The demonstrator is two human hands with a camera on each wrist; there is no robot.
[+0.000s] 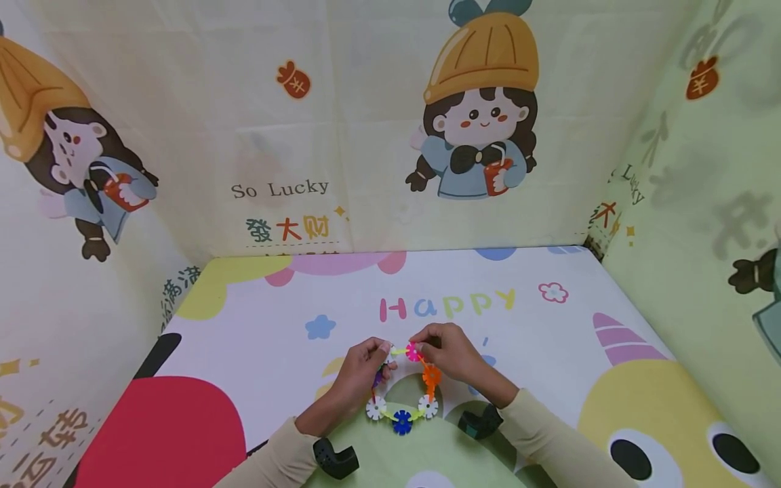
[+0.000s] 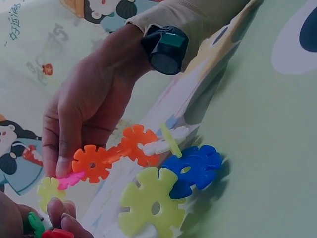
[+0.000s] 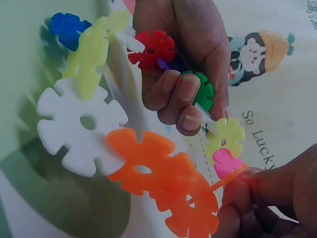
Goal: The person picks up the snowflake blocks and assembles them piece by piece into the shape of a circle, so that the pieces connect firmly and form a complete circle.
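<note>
A chain of notched plastic snowflake discs bends into a ring between the two hands. In the head view, the left hand (image 1: 358, 374) pinches a white disc (image 3: 205, 118), mostly hidden by its fingers. Beside those fingers are a green disc (image 3: 203, 93), a red disc (image 3: 151, 50) and a partly covered purple one. The right hand (image 1: 454, 354) pinches a pink disc (image 1: 413, 352) between thumb and forefinger. A yellow disc (image 3: 226, 138) lies between the white and pink ones. Orange discs (image 1: 432, 376) hang below the pink one, and a blue disc (image 1: 402, 423) is at the ring's near side.
Under the hands is a printed tabletop cover (image 1: 268, 339) with cartoon shapes and the word Happy. A patterned cloth backdrop (image 1: 366, 135) rises behind it and along both sides. Black wrist cameras (image 1: 335, 459) are strapped on over the sleeves.
</note>
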